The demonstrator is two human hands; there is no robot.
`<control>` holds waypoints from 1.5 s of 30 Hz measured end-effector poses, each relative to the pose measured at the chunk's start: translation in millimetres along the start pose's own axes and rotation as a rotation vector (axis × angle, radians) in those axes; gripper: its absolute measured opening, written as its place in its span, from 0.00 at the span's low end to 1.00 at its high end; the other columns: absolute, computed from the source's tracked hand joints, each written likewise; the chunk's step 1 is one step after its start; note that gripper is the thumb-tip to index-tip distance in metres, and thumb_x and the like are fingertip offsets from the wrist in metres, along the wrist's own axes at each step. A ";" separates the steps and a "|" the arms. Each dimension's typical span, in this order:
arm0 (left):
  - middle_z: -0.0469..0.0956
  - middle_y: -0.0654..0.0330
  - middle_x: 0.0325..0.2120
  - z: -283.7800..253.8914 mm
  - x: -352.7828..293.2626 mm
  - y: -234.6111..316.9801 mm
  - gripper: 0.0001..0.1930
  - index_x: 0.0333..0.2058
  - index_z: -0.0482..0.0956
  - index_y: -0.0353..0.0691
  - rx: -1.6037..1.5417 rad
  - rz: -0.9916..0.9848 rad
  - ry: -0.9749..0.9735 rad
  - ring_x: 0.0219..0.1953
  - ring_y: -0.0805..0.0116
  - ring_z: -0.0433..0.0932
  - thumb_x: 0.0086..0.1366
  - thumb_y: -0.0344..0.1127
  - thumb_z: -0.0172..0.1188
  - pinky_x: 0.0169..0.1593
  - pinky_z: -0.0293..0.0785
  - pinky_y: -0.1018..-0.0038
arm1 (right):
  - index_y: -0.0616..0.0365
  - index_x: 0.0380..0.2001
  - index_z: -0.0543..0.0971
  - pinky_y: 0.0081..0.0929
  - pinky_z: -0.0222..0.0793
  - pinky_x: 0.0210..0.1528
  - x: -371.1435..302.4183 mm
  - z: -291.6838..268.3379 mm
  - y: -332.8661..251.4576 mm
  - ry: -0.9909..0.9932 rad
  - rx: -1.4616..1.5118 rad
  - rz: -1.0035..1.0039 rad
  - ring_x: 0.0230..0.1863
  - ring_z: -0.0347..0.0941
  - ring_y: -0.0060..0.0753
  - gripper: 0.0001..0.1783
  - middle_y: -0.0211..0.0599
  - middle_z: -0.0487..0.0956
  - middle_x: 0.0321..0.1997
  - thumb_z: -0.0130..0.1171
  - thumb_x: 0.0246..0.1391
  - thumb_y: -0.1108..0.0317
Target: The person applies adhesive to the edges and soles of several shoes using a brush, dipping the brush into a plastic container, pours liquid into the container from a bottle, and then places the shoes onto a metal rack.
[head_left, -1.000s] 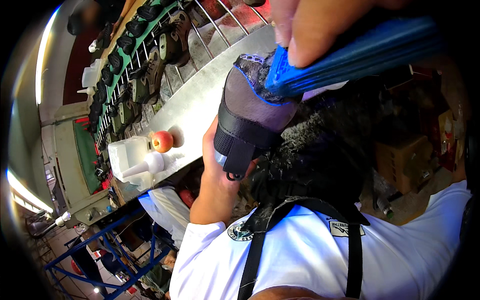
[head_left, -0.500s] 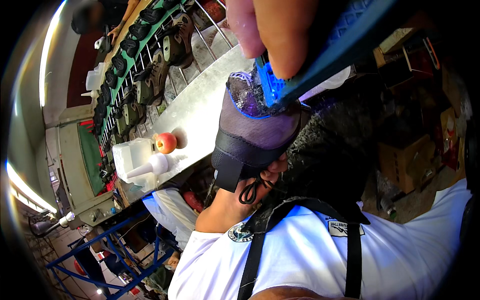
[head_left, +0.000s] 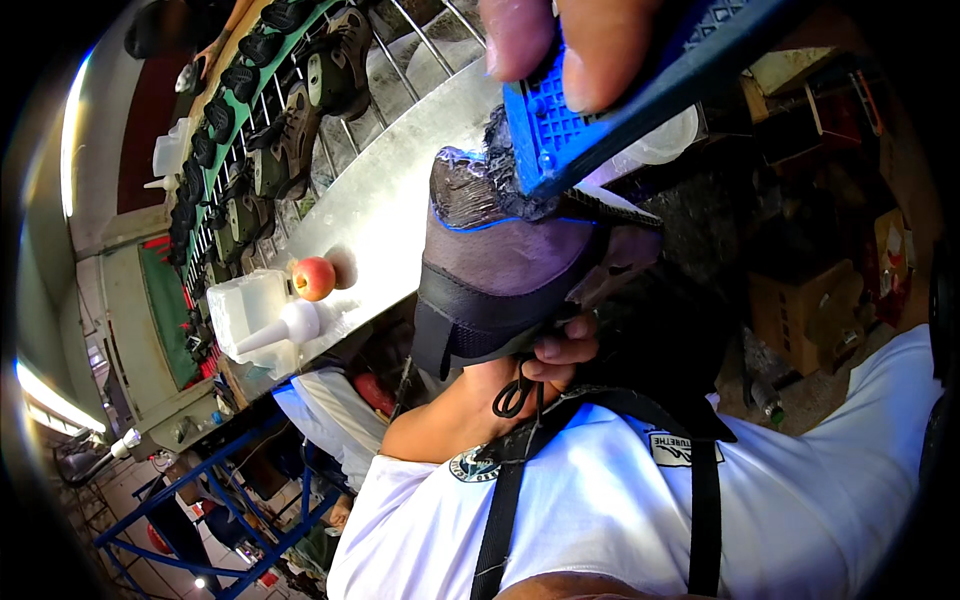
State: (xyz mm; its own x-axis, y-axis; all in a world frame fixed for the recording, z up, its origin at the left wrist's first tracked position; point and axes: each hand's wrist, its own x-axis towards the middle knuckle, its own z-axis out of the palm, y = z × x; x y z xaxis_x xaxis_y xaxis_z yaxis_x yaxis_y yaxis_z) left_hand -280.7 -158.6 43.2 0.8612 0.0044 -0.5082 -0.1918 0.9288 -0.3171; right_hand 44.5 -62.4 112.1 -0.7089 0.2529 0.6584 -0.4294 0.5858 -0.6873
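Head view, as it reaches me at a distance, has a grey-and-black shoe [head_left: 500,260] near its middle, tilted, a blue line edging the dark, shiny patch on its upper end. Below the shoe I see the left hand [head_left: 563,355], its fingers curled against the lower side and gripping it; the rest of that hand is hidden, so I can't tell how the palm sits. Above the shoe, the right hand [head_left: 605,45] pinches a blue brush [head_left: 570,125] between thumb and finger; I'd say brush, though its working end is a dark clump pressed against that shiny patch and hard to make out. A black cord [head_left: 512,400] hangs in a loop under the shoe. Left of the shoe stretches a pale worktop [head_left: 385,215], carrying an apple [head_left: 313,278] beside a clear container [head_left: 235,300] and a white nozzle bottle [head_left: 295,322]. Well right of the shoe stands a cardboard box [head_left: 805,315].
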 end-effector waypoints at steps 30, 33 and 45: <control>0.68 0.57 0.27 -19.4 22.2 6.8 0.19 0.46 0.69 0.29 -0.012 -0.204 -0.309 0.24 0.73 0.69 0.76 0.45 0.51 0.19 0.71 0.83 | 0.69 0.40 0.85 0.44 0.69 0.64 -43.6 37.5 -35.3 0.292 0.051 0.354 0.60 0.76 0.57 0.12 0.58 0.84 0.51 0.71 0.52 0.78; 0.69 0.57 0.29 -13.1 16.6 17.0 0.18 0.47 0.70 0.30 0.058 -0.112 -0.320 0.26 0.72 0.70 0.75 0.44 0.52 0.22 0.71 0.82 | 0.68 0.39 0.85 0.41 0.70 0.62 -80.1 42.6 -23.0 0.431 -0.014 0.362 0.57 0.79 0.50 0.12 0.55 0.85 0.49 0.72 0.49 0.79; 0.71 0.59 0.38 -18.5 23.2 75.3 0.16 0.50 0.72 0.35 0.504 0.312 -0.151 0.35 0.68 0.72 0.69 0.38 0.56 0.34 0.72 0.78 | 0.60 0.41 0.82 0.27 0.78 0.33 3.0 186.9 -27.0 0.951 -0.527 0.283 0.30 0.80 0.29 0.14 0.39 0.82 0.32 0.67 0.57 0.62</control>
State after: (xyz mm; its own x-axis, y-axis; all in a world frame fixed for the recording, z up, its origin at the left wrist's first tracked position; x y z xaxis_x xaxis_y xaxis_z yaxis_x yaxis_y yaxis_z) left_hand -283.9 -95.4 -7.3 0.8645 0.3227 -0.3854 -0.2313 0.9361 0.2648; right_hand -50.6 -221.3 75.3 0.0687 0.7814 0.6202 0.1299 0.6094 -0.7822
